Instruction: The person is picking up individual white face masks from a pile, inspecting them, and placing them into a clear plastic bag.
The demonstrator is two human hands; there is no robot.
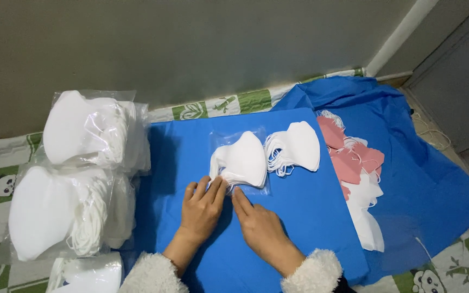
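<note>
Both hands press flat with open fingers, left hand (203, 204) and right hand (260, 223), on the clear bag (240, 161) of white masks (243, 158); it looks light, soft, slippery; better pinch the near edge.

Both forearms enter from the lower edge of the view, each in a fluffy white fleece cuff, and converge toward the centre. The left hand (202, 209) lies palm down, fingers extended forward and close together, fingertips (216, 184) pressing flat. The right hand (261, 228) lies palm down just beside it, index finger (240, 198) extended, remaining fingers loosely curled. Neither hand encloses anything.
</note>
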